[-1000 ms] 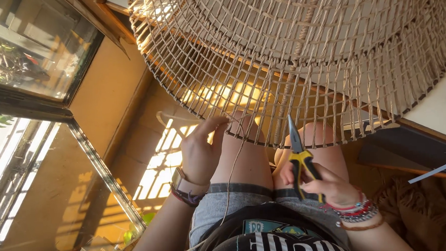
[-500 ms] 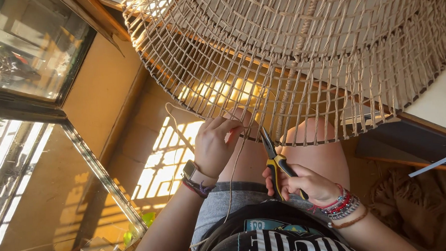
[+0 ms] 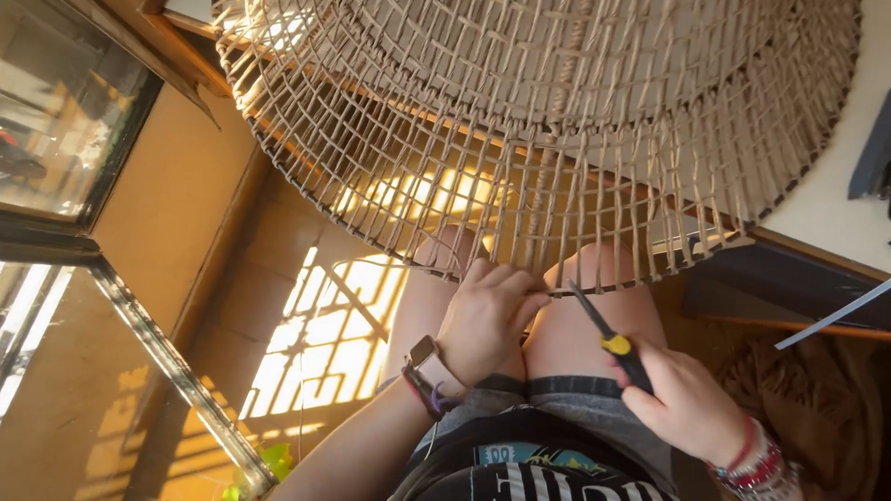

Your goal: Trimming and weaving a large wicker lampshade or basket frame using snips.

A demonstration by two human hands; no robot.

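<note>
Head view: woven cane shade (image 3: 559, 105) hangs over lap. Left hand (image 3: 489, 319) pinches strand at lower rim. Right hand (image 3: 688, 405) closed round yellow-and-black snips (image 3: 610, 338), tip just under rim. Best keep strand taut, blades close to weave.

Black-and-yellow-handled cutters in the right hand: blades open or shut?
Shut, as far as shows: the black-and-yellow-handled cutters taper to one thin dark tip at the rim of the woven wicker shade. The right hand grips the handles.
</note>
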